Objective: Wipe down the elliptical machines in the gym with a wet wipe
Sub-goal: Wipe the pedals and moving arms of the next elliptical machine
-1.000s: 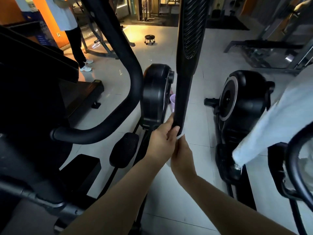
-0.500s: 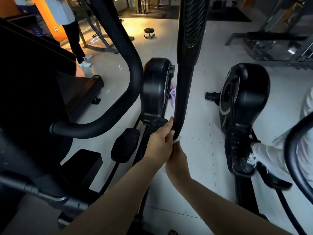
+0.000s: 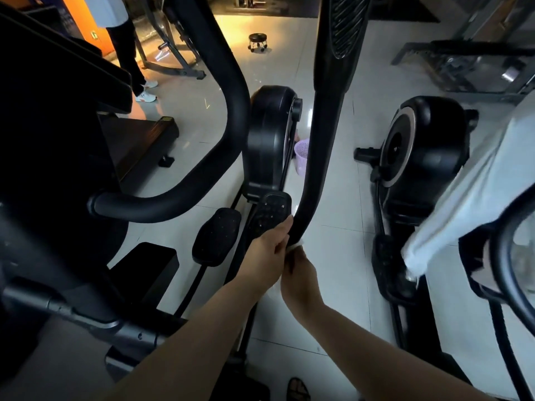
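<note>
The wet wipe (image 3: 296,245) peeks out at the swing arm's (image 3: 321,146) lower end, pinched in our right hand (image 3: 301,277). Our left hand (image 3: 269,251) grips that arm just above. We're finishing this arm (we judge), so next comes a fresh surface beside it.

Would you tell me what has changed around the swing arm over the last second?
A studded pedal has come into view just beside the left hand. On the neighbouring elliptical, the other person's white-trousered leg dipped and rose again. Unchanged: the left hand grips the lower swing arm and the right hand holds the wet wipe against it.
</note>
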A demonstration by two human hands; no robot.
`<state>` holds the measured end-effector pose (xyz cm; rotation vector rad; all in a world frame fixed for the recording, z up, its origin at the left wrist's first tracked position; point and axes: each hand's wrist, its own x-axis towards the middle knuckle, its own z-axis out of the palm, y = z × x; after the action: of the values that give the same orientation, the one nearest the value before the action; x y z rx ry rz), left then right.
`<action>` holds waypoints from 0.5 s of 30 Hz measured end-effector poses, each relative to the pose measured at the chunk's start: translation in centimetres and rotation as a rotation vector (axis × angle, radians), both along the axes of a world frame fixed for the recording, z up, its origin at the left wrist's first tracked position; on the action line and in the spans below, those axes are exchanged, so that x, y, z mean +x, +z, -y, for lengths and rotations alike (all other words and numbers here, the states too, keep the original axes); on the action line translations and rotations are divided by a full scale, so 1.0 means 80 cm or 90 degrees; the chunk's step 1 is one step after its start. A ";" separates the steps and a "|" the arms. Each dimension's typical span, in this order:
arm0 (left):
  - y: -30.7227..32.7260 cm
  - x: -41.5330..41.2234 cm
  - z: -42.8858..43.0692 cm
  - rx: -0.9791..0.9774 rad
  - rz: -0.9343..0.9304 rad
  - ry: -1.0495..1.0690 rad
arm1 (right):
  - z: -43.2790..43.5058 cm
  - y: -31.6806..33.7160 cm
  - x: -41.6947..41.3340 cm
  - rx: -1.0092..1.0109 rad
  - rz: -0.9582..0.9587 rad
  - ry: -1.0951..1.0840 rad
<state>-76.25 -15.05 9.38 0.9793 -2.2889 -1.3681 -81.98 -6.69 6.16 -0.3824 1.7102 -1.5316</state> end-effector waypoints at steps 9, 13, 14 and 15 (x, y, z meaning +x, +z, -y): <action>-0.017 0.033 -0.005 0.065 0.017 0.000 | 0.009 -0.002 -0.001 0.041 -0.207 -0.052; -0.029 0.050 -0.008 0.057 0.054 -0.003 | 0.004 -0.030 0.032 0.069 -0.113 0.009; -0.030 0.053 -0.008 0.058 0.063 -0.001 | 0.002 -0.036 0.038 0.094 -0.145 0.028; -0.032 0.056 -0.008 0.057 0.070 -0.001 | 0.002 -0.040 0.040 0.110 -0.177 0.043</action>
<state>-71.80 -14.39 6.86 1.1071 -2.3244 -1.4623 -78.79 -6.86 2.96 -0.5763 2.0061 -1.3170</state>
